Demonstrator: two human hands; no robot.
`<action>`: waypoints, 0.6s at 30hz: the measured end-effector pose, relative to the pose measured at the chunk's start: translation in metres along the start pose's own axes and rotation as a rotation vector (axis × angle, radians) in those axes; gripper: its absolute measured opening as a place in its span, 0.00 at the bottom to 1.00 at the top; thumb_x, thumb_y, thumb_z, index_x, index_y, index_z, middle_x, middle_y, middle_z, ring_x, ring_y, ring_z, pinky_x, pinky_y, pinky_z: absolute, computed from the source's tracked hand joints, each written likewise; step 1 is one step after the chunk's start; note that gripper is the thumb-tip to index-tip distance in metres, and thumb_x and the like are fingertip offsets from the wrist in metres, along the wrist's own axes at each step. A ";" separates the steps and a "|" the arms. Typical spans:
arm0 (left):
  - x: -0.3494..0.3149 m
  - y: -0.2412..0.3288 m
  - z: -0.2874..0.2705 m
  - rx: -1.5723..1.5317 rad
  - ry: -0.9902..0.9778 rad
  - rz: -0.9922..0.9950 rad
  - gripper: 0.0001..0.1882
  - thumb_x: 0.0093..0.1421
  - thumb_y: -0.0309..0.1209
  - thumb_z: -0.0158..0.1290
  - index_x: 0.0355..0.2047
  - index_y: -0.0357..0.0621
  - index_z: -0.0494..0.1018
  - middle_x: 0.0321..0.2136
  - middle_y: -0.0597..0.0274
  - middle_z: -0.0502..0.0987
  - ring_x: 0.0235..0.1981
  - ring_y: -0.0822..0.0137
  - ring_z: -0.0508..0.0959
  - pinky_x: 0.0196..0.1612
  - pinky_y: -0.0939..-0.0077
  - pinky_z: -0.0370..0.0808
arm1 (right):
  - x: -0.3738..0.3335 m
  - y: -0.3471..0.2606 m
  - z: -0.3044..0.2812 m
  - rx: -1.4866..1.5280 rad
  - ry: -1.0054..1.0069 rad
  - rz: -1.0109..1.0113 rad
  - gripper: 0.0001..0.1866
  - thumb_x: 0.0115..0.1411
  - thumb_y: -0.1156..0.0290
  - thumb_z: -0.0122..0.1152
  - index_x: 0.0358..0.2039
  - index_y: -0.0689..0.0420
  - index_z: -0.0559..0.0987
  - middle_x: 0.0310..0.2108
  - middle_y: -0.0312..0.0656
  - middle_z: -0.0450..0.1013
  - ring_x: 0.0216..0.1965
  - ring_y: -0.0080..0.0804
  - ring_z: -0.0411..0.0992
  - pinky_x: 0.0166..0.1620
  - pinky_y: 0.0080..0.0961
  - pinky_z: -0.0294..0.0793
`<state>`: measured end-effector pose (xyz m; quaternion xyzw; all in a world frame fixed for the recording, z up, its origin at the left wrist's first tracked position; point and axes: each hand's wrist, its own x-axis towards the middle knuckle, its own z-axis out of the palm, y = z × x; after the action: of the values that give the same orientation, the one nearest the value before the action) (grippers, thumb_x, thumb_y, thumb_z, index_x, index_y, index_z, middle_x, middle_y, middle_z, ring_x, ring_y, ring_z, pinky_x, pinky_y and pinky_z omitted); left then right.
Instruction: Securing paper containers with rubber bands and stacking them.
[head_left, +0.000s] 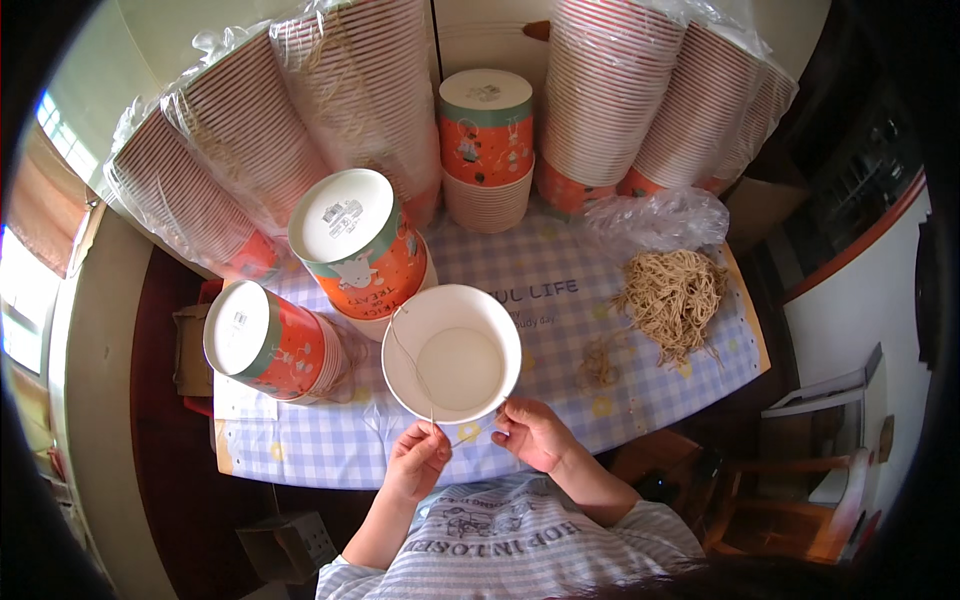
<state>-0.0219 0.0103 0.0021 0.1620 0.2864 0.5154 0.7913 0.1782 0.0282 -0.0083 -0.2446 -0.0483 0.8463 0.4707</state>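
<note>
A white-lined paper bucket (pixel 460 362) stands with its mouth up near the table's front edge. A thin tan cord (pixel 413 365) runs from the far left of its rim across the opening to my left hand (pixel 416 460), whose thumb and finger pinch it. My right hand (pixel 533 432) is closed at the right front of the rim, its fingertips on the bucket's edge and on a stretch of cord that passes between my hands. How the cord meets the rim there is hidden by my fingers.
Upside-down orange buckets stand in stacks at left (pixel 265 340), mid-left (pixel 350 235) and back centre (pixel 487 130). Tall plastic-wrapped stacks (pixel 620 90) line the back. A heap of tan cords (pixel 675 300) lies at right by a crumpled plastic bag (pixel 660 218), on a checked tablecloth (pixel 570 375).
</note>
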 end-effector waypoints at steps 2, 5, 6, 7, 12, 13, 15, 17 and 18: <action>0.000 0.001 0.003 0.312 0.200 0.200 0.05 0.54 0.23 0.51 0.30 0.41 0.67 0.26 0.66 0.69 0.27 0.73 0.68 0.30 0.84 0.65 | -0.004 0.004 0.001 -0.065 -0.006 -0.003 0.05 0.53 0.69 0.59 0.30 0.55 0.76 0.24 0.29 0.68 0.26 0.19 0.63 0.33 0.20 0.63; -0.008 -0.003 0.011 0.888 0.290 0.575 0.08 0.49 0.20 0.53 0.29 0.41 0.67 0.27 0.64 0.69 0.27 0.71 0.69 0.30 0.83 0.65 | -0.007 0.008 -0.001 -0.126 -0.011 0.004 0.07 0.53 0.70 0.60 0.31 0.58 0.76 0.25 0.31 0.70 0.27 0.19 0.64 0.34 0.18 0.64; -0.012 -0.002 0.015 1.241 0.280 0.784 0.10 0.46 0.19 0.54 0.29 0.41 0.67 0.26 0.62 0.69 0.27 0.68 0.69 0.29 0.81 0.66 | -0.006 0.009 -0.005 -0.174 -0.009 -0.022 0.07 0.53 0.70 0.59 0.32 0.58 0.76 0.27 0.33 0.71 0.28 0.19 0.65 0.34 0.18 0.64; -0.012 0.000 0.025 1.370 0.159 0.808 0.11 0.43 0.17 0.54 0.28 0.41 0.68 0.27 0.59 0.71 0.29 0.63 0.71 0.30 0.77 0.67 | -0.005 0.010 -0.007 -0.221 -0.007 -0.048 0.08 0.53 0.71 0.59 0.33 0.58 0.76 0.29 0.34 0.72 0.29 0.19 0.66 0.35 0.17 0.64; 0.007 -0.010 0.057 1.674 -0.084 0.802 0.16 0.44 0.20 0.55 0.35 0.42 0.70 0.29 0.60 0.75 0.34 0.60 0.74 0.39 0.68 0.66 | -0.002 0.010 -0.007 -0.284 0.002 -0.146 0.09 0.54 0.73 0.57 0.36 0.60 0.76 0.33 0.37 0.74 0.34 0.20 0.68 0.39 0.17 0.66; 0.008 -0.013 0.058 1.674 -0.086 0.805 0.16 0.44 0.20 0.55 0.35 0.42 0.70 0.29 0.60 0.75 0.34 0.60 0.74 0.39 0.68 0.66 | -0.002 0.010 -0.007 -0.304 0.012 -0.172 0.09 0.54 0.74 0.57 0.36 0.60 0.76 0.34 0.38 0.74 0.36 0.21 0.69 0.40 0.17 0.66; 0.011 -0.019 0.054 1.523 -0.042 0.773 0.13 0.46 0.20 0.54 0.34 0.42 0.69 0.27 0.61 0.75 0.29 0.61 0.74 0.37 0.68 0.66 | -0.004 0.008 -0.006 -0.361 0.013 -0.196 0.08 0.55 0.74 0.56 0.36 0.61 0.76 0.34 0.38 0.74 0.37 0.21 0.69 0.42 0.18 0.66; 0.012 -0.023 0.049 1.548 -0.051 0.723 0.11 0.47 0.21 0.54 0.33 0.42 0.69 0.25 0.62 0.75 0.28 0.63 0.75 0.36 0.69 0.66 | -0.004 0.009 -0.006 -0.415 0.016 -0.220 0.08 0.55 0.75 0.55 0.36 0.61 0.75 0.35 0.38 0.73 0.38 0.22 0.69 0.44 0.18 0.66; 0.013 -0.024 0.047 1.574 -0.055 0.673 0.09 0.49 0.23 0.54 0.31 0.43 0.69 0.23 0.63 0.75 0.26 0.64 0.75 0.35 0.71 0.66 | -0.004 0.009 -0.006 -0.409 0.003 -0.234 0.09 0.55 0.75 0.55 0.38 0.62 0.75 0.36 0.39 0.73 0.38 0.22 0.69 0.44 0.19 0.66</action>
<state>0.0285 0.0143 0.0223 0.7531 0.4781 0.3698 0.2599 0.1760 0.0193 -0.0151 -0.3290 -0.2459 0.7582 0.5065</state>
